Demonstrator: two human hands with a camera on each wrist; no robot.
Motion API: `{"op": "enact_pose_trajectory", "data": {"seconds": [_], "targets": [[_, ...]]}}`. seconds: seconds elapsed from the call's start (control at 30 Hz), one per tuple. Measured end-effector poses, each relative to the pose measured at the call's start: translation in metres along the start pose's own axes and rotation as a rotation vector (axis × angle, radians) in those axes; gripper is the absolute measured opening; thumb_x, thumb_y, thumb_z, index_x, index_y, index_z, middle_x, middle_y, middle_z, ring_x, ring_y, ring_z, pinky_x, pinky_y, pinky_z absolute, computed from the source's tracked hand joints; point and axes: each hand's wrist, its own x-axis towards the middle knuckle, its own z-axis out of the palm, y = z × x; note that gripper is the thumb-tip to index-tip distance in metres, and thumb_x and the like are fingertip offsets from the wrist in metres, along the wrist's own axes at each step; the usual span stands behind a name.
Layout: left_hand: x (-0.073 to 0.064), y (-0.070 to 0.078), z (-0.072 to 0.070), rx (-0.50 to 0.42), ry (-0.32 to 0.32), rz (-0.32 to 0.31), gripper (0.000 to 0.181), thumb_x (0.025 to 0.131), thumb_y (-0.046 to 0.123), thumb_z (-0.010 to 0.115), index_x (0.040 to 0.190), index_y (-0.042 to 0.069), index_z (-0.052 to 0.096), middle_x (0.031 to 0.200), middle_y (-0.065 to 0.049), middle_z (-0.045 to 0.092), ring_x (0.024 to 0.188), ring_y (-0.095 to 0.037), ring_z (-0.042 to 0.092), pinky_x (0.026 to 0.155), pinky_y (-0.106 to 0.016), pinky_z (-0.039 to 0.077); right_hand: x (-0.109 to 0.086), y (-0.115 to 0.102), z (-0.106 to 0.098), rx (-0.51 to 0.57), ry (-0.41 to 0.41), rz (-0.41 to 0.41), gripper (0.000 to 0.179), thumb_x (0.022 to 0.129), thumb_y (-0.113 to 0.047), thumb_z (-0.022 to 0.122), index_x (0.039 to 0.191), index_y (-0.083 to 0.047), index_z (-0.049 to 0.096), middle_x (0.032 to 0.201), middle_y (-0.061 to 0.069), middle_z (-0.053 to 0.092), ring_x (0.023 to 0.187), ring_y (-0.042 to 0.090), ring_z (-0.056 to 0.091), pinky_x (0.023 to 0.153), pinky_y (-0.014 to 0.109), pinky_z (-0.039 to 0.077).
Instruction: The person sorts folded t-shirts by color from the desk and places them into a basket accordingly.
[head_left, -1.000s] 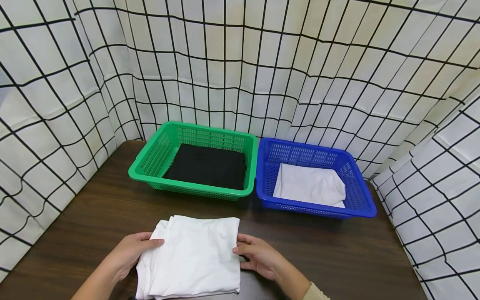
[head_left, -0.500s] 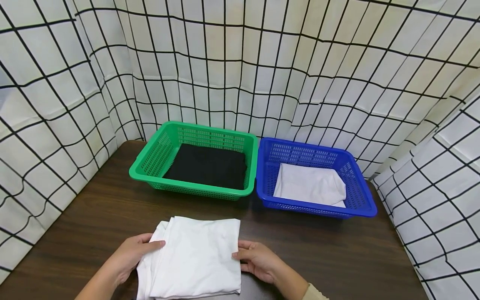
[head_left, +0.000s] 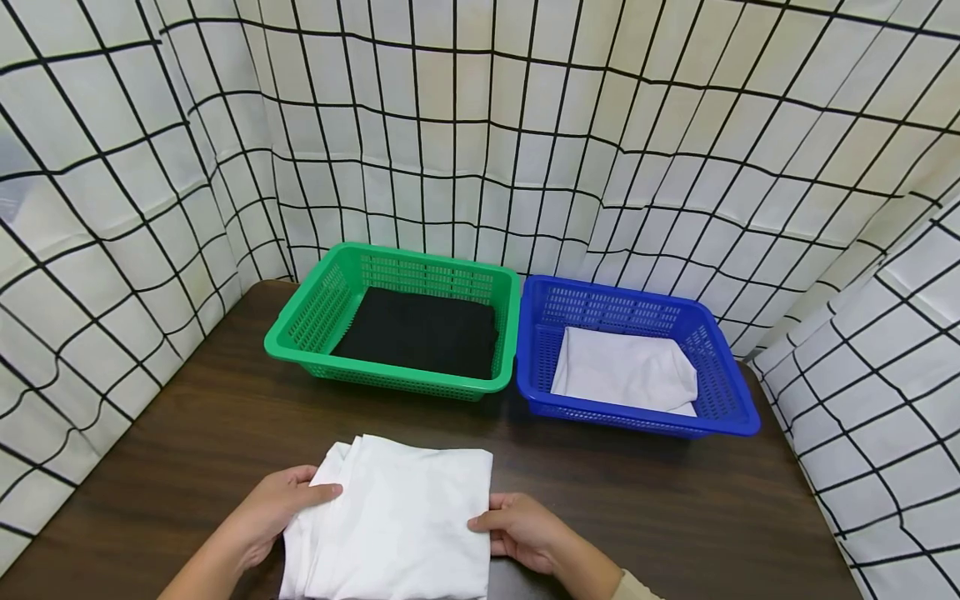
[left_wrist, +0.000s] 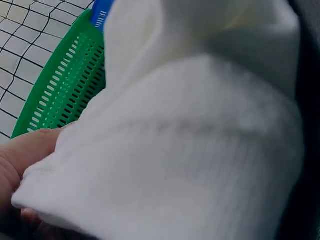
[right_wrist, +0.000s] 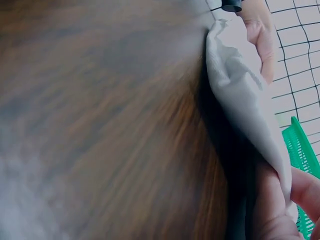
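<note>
A folded white cloth point(head_left: 408, 521), perhaps a garment, is held between both hands at the near side of the table. My left hand point(head_left: 273, 512) grips its left edge, thumb on top and fingers tucked beneath. On the opposite edge, my right hand point(head_left: 525, 533) pinches the cloth between thumb and fingers. The left wrist view is mostly filled by the cloth point(left_wrist: 165, 150), with a ribbed band and a seam line. In the right wrist view the cloth point(right_wrist: 245, 100) shows edge-on, raised above the table with a dark shadow below it.
A green basket point(head_left: 397, 385) holding folded black cloth point(head_left: 423, 332) stands at the back of the dark wooden table point(head_left: 187, 433). Beside it on the right, a blue basket point(head_left: 637, 417) contains a folded white cloth point(head_left: 622, 367). Grid-patterned white curtains point(head_left: 465, 125) surround the table.
Both hands keep their hold on the cloth. Its right edge, with the right hand, has shifted slightly right and nearer in the head view; the whole scene has drifted a little rightward too.
</note>
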Motion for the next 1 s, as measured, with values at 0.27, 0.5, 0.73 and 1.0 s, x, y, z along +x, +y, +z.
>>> {"op": "enact_pose_trajectory", "data": {"seconds": [0.27,0.5,0.73,1.0], "targets": [[-0.002,0.005,0.003,0.044,0.014,-0.002,0.059,0.093,0.029,0.069,0.135,-0.009,0.052,0.116,-0.01,0.071,0.104,-0.022,0.064,0.09,-0.044,0.054,-0.004,-0.004,-0.006,-0.011,-0.012,0.008,0.028,0.095,-0.003,0.057,0.122,0.008,0.059,0.102,0.007,0.074,0.09,0.016,0.071,0.085,0.035,0.061],[-0.001,0.009,0.006,0.072,0.041,0.004,0.057,0.093,0.03,0.07,0.131,-0.009,0.057,0.124,-0.016,0.067,0.111,-0.025,0.06,0.095,-0.048,0.052,-0.008,-0.01,-0.011,-0.001,-0.014,-0.002,0.03,0.096,-0.005,0.058,0.124,0.007,0.058,0.102,0.006,0.074,0.091,0.015,0.071,0.085,0.034,0.061],[-0.004,0.016,0.008,0.071,0.053,0.009,0.053,0.092,0.029,0.07,0.127,-0.008,0.06,0.113,-0.012,0.071,0.101,-0.02,0.063,0.089,-0.043,0.055,-0.016,-0.018,-0.018,-0.002,-0.008,-0.008,0.034,0.098,-0.008,0.059,0.128,0.007,0.058,0.107,0.009,0.075,0.092,0.014,0.072,0.086,0.036,0.061],[-0.007,0.03,0.008,0.072,0.043,0.032,0.05,0.093,0.03,0.07,0.126,-0.006,0.062,0.105,-0.006,0.074,0.099,-0.017,0.062,0.087,-0.04,0.054,-0.025,-0.031,-0.02,-0.022,-0.018,-0.022,0.035,0.097,-0.009,0.059,0.128,0.007,0.058,0.107,0.01,0.075,0.093,0.017,0.072,0.082,0.039,0.062]]}}
